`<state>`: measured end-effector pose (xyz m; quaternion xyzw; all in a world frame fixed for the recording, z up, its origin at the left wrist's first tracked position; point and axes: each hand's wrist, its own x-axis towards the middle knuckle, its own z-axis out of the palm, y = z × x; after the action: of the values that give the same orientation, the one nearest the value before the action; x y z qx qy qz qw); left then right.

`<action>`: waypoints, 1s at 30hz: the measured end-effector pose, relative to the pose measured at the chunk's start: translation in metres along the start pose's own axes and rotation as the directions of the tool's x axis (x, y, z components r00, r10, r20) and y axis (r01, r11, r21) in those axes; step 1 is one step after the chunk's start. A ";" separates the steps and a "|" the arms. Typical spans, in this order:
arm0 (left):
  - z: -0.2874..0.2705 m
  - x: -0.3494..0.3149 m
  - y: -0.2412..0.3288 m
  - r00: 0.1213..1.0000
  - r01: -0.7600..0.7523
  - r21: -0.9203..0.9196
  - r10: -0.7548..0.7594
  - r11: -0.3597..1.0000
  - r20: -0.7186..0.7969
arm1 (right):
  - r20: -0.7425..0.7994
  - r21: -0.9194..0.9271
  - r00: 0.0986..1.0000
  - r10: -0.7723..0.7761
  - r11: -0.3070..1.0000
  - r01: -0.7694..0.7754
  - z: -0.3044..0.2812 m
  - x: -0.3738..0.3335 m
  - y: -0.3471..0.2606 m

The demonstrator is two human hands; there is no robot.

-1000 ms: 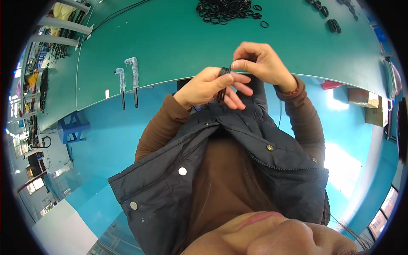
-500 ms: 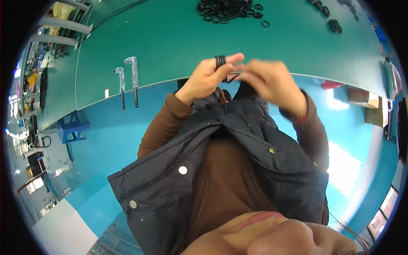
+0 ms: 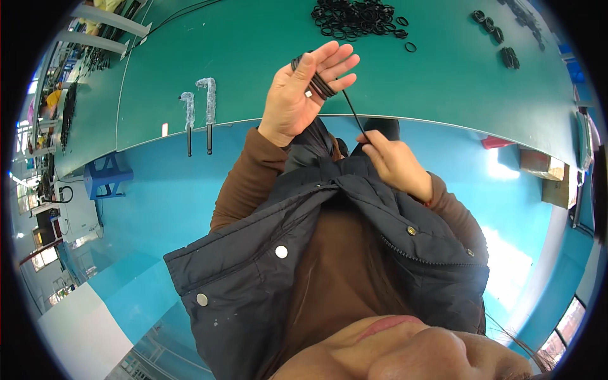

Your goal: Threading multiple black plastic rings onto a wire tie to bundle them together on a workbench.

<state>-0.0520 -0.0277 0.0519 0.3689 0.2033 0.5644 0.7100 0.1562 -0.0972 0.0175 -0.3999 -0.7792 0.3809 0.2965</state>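
Note:
Several turns of a black cable (image 3: pixel 321 86) are wound round the fingers of my left hand (image 3: pixel 292 95), which is raised over the table edge, palm up. Its fingertips stick out straight beyond the loops, and the thumb lies against them. A small white piece (image 3: pixel 308 94) shows at the loops, too small to make out. From the coil a length of cable runs down toward me to my right hand (image 3: pixel 396 161), closed on it in front of the table edge. The fingers there bend round the cable, hiding its end.
On the green table (image 3: pixel 253 50) lies a pile of black rings (image 3: pixel 351 18), with bundled black coils (image 3: pixel 510 58) at the right. Two hooked rods (image 3: pixel 209 104) in clear wrapping overhang the front edge at left. A blue stool (image 3: pixel 109 177) and cardboard boxes (image 3: pixel 558 190) stand below.
My left hand has risen and turned its palm up with the cable round it. My right hand has drawn back toward me, and a straight length of cable now spans between them.

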 end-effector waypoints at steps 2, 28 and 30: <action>-0.002 0.001 -0.011 1.000 -0.031 0.163 0.030 0.986 0.006 | 0.074 -0.147 0.996 -0.046 0.987 0.057 -0.018 0.006 -0.017; 0.001 -0.016 -0.025 0.903 0.353 0.128 -0.374 0.927 0.211 | 0.204 0.519 0.979 0.014 0.846 -0.120 -0.045 0.082 0.024; -0.006 -0.014 -0.025 0.937 0.223 0.128 -0.249 0.966 0.246 | 0.214 0.623 0.973 0.088 0.755 -0.205 -0.034 0.079 0.023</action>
<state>-0.0438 -0.0412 0.0276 0.4470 0.1788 0.4111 0.7741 0.1509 -0.0089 0.0292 -0.3005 -0.5909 0.6787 0.3161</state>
